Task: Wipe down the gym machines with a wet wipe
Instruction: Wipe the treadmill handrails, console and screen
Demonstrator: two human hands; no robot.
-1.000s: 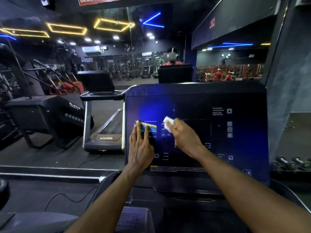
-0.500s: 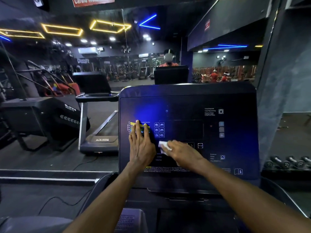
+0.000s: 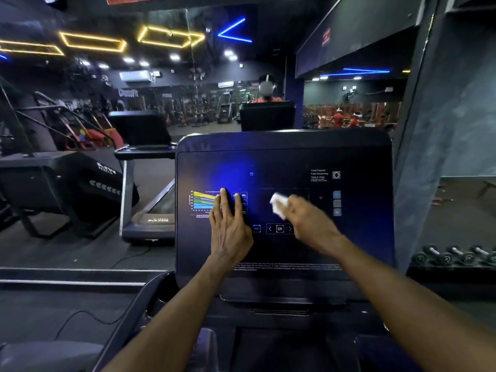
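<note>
Right hand presses wipe on console.

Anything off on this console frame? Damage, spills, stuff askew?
Nothing stands out. The console sits straight with no visible cracks or drips. The left hand rests flat beside the coloured chart; the right hand, motion-blurred, holds the wet wipe against the panel.

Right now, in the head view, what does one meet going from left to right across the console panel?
Coloured chart → left hand, flat on the console panel → OK button → right hand, holding the wet wipe → column of square buttons.
</note>
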